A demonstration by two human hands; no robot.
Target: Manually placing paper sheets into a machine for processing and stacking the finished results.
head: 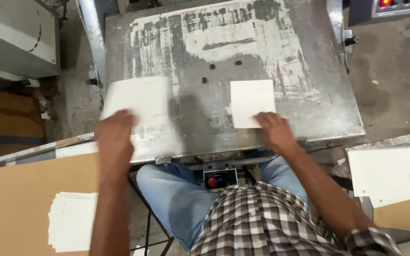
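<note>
Your checked shirt (266, 223) and blue-jeaned knees (176, 194) fill the foreground as you sit at a worn, paint-scraped steel worktop (328, 95). Left of you lies a brown cardboard sheet (15, 204) bearing a stack of white sheets (72, 220); a second white stack (387, 173) lies to your right. Your left hand (115, 137) rests, blurred, on a white sheet (136, 99) at the worktop's near left edge, grip too blurred to tell whether it pinches the paper. Your right hand (274, 130) lies flat, grip open, fingertips on the lower corner of a smaller white card (251, 102) near the centre. Below the edge sits a red button (212, 181).
</note>
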